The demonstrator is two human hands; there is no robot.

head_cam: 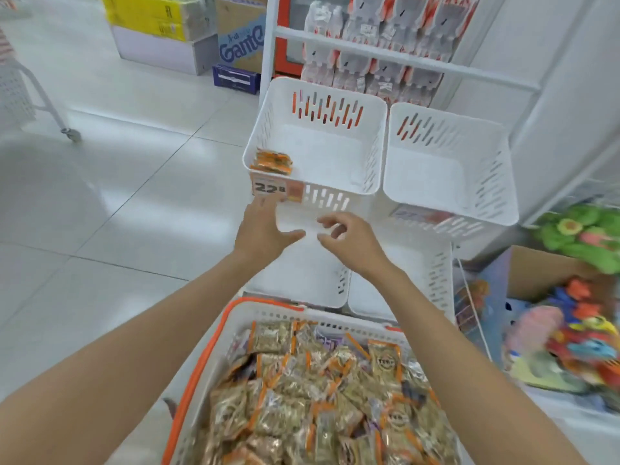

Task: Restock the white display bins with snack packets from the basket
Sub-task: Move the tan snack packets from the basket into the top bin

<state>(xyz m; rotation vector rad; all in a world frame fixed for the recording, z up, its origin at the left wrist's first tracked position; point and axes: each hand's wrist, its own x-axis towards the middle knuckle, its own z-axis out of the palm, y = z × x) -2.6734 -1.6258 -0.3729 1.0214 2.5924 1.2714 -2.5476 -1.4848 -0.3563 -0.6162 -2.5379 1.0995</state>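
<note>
While left hand, right hand hover, fingers loose, empty: basket full of snack packets; upper-left bin holds few.

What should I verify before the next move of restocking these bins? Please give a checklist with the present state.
1. Basket holds snack packets: ok.
2. Left hand free: ok, open, holds nothing.
3. Right hand free: ok, fingers loosely curled, empty.
4. Upper left bin has room: ok, only a few orange packets in its near left corner.
5. Upper right bin has room: ok, looks empty.
6. Price tag suits the packets: cannot tell.
</note>
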